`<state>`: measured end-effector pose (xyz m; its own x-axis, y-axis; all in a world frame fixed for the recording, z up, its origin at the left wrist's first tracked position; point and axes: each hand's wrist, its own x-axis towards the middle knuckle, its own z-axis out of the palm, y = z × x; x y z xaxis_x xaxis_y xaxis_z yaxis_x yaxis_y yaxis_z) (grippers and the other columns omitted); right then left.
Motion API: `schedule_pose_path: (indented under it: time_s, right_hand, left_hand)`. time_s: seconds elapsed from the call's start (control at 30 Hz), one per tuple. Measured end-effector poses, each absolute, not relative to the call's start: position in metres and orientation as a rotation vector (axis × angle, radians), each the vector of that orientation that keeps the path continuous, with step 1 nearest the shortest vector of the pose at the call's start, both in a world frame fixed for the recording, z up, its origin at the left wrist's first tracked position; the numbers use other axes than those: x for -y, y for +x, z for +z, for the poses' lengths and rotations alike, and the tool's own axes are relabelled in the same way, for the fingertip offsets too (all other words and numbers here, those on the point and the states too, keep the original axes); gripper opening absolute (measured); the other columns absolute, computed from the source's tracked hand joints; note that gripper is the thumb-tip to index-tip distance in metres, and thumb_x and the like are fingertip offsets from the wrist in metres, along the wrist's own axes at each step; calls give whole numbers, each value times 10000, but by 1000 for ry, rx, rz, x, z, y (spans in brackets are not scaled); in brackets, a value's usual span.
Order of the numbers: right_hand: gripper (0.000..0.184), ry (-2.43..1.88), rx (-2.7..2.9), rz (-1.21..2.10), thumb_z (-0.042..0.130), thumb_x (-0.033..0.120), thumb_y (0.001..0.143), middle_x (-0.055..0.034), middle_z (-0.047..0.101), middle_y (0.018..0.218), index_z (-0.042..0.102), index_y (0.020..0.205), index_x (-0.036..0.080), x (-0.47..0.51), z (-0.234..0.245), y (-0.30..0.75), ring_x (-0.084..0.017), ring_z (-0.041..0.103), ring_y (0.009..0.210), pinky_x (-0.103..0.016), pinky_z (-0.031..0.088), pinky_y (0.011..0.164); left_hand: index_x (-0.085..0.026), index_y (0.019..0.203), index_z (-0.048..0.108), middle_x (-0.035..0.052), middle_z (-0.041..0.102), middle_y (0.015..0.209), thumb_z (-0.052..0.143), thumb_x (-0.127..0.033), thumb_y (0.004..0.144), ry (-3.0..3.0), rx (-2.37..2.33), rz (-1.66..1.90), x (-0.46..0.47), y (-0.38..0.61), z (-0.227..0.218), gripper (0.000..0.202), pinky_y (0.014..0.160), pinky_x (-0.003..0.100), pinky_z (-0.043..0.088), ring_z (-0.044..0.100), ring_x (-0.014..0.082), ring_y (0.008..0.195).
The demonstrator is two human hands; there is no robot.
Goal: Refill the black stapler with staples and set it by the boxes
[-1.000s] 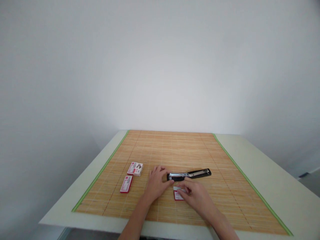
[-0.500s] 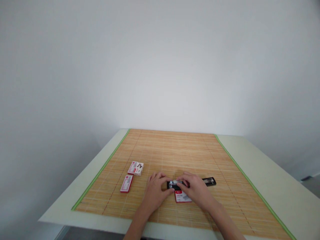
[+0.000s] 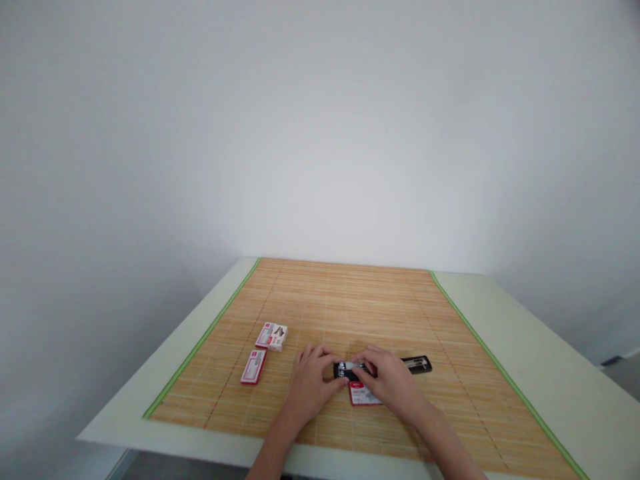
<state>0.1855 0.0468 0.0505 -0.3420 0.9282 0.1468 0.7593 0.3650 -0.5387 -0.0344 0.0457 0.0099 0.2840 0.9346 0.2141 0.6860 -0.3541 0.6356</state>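
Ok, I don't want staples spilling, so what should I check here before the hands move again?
1. Stapler lies flat on the bamboo mat: ok.
2. Left hand braces the stapler's left end: ok.
3. Right hand pinches something over the stapler's metal channel: ok; whether it is a staple strip, cannot tell.
4. Strip seated in the channel: cannot tell, fingers cover it.
5. Open staple box sits just in front of the stapler, partly under the right hand: ok.
6. Two spare boxes lie apart to the left: ok.
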Motion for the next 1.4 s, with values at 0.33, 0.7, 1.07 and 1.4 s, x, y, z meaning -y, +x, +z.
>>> schedule_pose_path:
  time_s: [0.33, 0.7, 1.07, 1.4]
  right_hand:
    - [124, -1594, 2179, 427, 608, 317, 932, -5, 702, 840, 714, 908, 258, -30, 52, 192, -192, 635, 774, -273, 371, 663]
    - [171, -1766, 1961, 414, 571, 344, 945, -36, 718, 807, 703, 989, 245, -18, 41, 178, -220, 667, 756, -283, 357, 629]
    - [363, -1730, 1948, 474, 543, 468, 960, -20, 696, 748, 715, 1224, 287, -13, 42, 203, -215, 648, 687, -299, 379, 615]
    - [637, -1555, 1399, 830, 612, 728, 852, -4, 616, 677, 725, 1154, 178, -19, 36, 282, -179, 565, 611, -288, 424, 577]
  left_hand:
    - [-339, 1122, 749, 29, 669, 1159, 748, -513, 853, 2132, -1472, 800, -47, -34, 7, 320, 969, 424, 370, 552, 280, 1122]
    - [-352, 1122, 745, 16, 670, 1145, 795, -478, 815, 2146, -1469, 787, -47, -34, 7, 335, 959, 415, 371, 552, 276, 1096]
    - [-351, 1118, 750, 13, 675, 1139, 812, -463, 809, 2145, -1466, 807, -46, -35, 6, 335, 960, 408, 370, 555, 273, 1103]
    - [-363, 1130, 747, 3, 674, 1136, 806, -464, 817, 2139, -1465, 799, -47, -34, 6, 334, 984, 410, 367, 560, 267, 1103]
